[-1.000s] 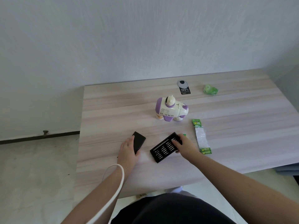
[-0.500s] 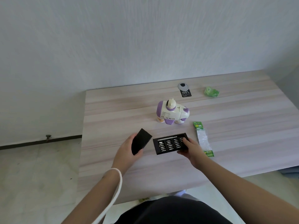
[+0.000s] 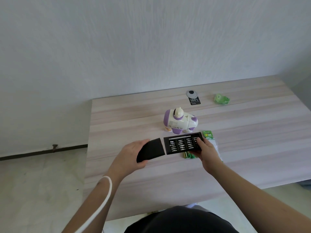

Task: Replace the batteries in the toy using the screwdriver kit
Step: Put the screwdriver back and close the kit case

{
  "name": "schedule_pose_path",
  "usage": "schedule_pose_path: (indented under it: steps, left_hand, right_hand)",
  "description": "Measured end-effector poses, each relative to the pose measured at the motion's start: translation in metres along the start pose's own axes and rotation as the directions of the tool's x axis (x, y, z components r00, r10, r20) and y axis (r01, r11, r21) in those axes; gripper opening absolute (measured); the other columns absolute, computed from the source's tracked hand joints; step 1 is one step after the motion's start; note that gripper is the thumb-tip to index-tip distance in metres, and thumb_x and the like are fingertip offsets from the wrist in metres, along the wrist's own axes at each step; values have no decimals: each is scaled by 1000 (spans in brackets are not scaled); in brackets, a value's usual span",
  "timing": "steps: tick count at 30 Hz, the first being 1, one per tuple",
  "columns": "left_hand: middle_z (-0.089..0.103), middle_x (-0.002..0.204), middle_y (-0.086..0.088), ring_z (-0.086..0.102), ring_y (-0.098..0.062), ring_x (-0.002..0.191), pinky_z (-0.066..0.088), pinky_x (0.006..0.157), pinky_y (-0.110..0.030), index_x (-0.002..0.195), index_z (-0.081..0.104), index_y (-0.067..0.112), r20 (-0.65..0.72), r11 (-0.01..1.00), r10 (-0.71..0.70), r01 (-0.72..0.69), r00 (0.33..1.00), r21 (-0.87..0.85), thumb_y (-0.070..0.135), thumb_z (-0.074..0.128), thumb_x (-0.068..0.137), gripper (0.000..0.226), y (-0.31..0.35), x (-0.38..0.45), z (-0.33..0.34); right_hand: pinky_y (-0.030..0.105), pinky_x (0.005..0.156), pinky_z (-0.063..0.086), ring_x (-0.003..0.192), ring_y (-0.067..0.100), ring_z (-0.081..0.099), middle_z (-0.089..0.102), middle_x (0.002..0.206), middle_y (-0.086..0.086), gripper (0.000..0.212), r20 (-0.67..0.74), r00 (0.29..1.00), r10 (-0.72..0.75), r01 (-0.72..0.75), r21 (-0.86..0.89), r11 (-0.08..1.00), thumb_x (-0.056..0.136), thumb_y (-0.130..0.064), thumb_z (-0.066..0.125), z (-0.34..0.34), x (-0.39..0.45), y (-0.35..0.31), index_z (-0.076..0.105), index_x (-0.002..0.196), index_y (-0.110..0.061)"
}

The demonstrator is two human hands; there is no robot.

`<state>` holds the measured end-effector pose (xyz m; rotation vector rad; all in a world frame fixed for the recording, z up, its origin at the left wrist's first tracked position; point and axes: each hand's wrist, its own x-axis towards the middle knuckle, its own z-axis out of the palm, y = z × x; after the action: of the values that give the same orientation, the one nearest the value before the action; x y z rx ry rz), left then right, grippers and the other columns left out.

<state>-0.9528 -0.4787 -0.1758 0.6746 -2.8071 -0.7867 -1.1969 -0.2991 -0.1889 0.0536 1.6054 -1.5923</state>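
Both hands busy at frame centre: kit tray and its cover held apart over the counter.

Left hand [image 3: 133,153] grips the black cover [image 3: 151,150]; right hand [image 3: 206,151] grips the right end of the bit tray [image 3: 180,145], thumb on top, covering the last bit rows. Batteries [image 3: 189,155] are only partly visible under the tray's lower edge. Battery pack [image 3: 208,135] is mostly hidden behind the right hand; its print is too small to read. Toy [image 3: 179,121] stands upright just above the tray. Counter [image 3: 252,148], pale wood grain, is cut off at right. Black tag [image 3: 194,100] and green wrapper [image 3: 221,99] lie near the far edge. Grey wall fills the upper frame, floor at lower left.
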Motion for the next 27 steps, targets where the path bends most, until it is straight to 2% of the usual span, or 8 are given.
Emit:
schedule_pose_path:
  steps: [9, 16, 27]
  left_hand:
    - [59, 127, 8, 55, -9, 113, 32, 96, -14, 140, 44, 24, 16, 1000, 8, -8, 1000, 11, 33, 71, 77, 69, 11, 17, -9]
    - [58, 132, 6, 49, -6, 117, 16, 96, 2, 142, 44, 20, 59, 1000, 12, -11, 998, -9, 28, 72, 77, 71, 19, 23, -11]
    - [56, 134, 8, 50, -8, 120, 25, 99, -9, 143, 43, 23, 66, 1000, 9, -10, 998, 10, 30, 71, 78, 70, 20, 26, -12]
  right_hand:
    - [36, 83, 55, 96, 21, 66, 69, 104, 6, 23, 27, 997, -75, 76, -39, 996, 102, -18, 43, -4, -1, -19, 59, 118, -16]
    - [37, 82, 55, 93, 20, 66, 68, 103, 7, 23, 33, 995, -90, 92, -77, 993, 102, -19, 44, -8, 3, -22, 59, 119, -14]
    - [39, 85, 55, 94, 21, 65, 67, 102, 8, 23, 41, 992, -122, 126, -101, 987, 102, -18, 43, -6, 3, -29, 57, 120, -13]
